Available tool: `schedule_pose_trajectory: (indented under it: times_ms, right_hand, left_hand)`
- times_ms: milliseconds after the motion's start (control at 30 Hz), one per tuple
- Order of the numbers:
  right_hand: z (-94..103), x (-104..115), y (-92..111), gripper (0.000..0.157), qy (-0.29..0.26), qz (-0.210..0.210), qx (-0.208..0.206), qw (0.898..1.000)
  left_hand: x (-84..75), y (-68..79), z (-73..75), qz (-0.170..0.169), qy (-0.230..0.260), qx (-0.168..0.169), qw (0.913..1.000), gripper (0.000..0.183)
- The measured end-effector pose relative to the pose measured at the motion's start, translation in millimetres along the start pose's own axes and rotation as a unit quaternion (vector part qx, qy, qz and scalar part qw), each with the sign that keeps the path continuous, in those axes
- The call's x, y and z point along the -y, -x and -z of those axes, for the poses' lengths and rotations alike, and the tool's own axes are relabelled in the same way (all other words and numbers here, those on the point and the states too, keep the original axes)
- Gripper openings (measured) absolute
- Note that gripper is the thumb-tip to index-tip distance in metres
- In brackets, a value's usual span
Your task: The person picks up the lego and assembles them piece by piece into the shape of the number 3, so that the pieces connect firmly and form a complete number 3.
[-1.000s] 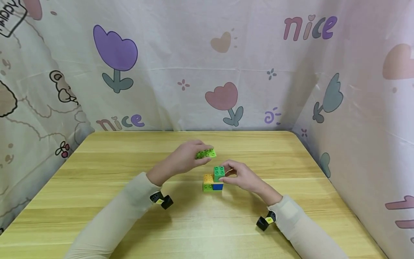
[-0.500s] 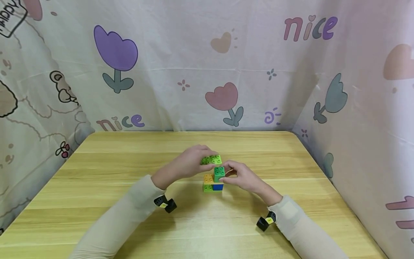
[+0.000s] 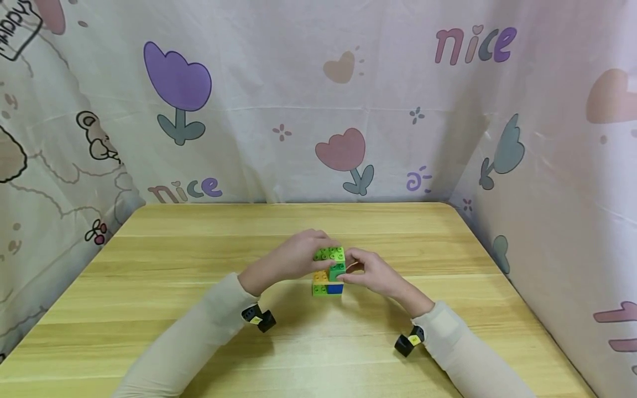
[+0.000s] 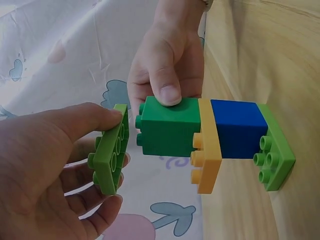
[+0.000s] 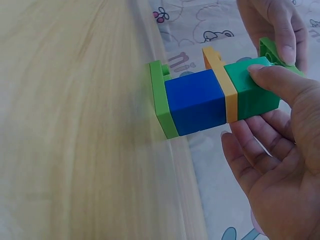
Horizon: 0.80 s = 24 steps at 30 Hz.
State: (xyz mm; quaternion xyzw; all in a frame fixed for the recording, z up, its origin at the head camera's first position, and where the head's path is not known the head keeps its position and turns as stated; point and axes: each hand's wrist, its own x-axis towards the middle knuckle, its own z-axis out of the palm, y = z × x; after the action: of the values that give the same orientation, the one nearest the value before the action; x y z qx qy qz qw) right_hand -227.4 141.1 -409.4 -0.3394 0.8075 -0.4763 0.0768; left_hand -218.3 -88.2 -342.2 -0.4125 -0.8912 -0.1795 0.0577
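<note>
A small brick stack stands on the table in the head view: a light green bottom plate (image 4: 280, 155), a blue brick (image 4: 237, 129), an orange plate (image 4: 207, 170) and a dark green brick (image 4: 171, 127) on top. My right hand (image 3: 373, 271) pinches the dark green brick, thumb on one face (image 5: 272, 80). In my left hand (image 3: 291, 257) I hold a second light green plate (image 4: 111, 155) by its edges, studs facing away from the stack. The left wrist view shows a narrow gap between this plate and the dark green brick's studs.
The wooden table (image 3: 149, 298) reaches back to a printed cloth (image 3: 249, 83) that hangs behind it and along both sides. Each wrist carries a small black camera, one on the left (image 3: 259, 318) and one on the right (image 3: 409, 341).
My left hand has moved right and toward me, bringing the held light green plate from beyond the stack to just over the dark green brick. The right hand keeps its place.
</note>
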Motion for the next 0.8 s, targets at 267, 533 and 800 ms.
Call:
schedule_pose_trajectory:
  times_ms: [267,533,800]
  right_hand:
    - [-0.3,0.4,0.0,0.026,-0.006,-0.002,0.000,1.000]
    - [-1.3,1.1,0.4,0.024,-0.003,0.000,-0.002,1.000]
    - [-0.9,0.7,0.3,0.022,0.006,0.007,-0.003,1.000]
  left_hand:
    - [-0.6,-0.5,-5.7,0.010,0.001,0.003,0.9999,0.036]
    - [-0.7,0.0,-8.3,0.007,0.004,0.009,0.9999,0.036]
    - [-2.4,-0.3,-8.4,0.000,0.011,0.015,0.9998,0.034]
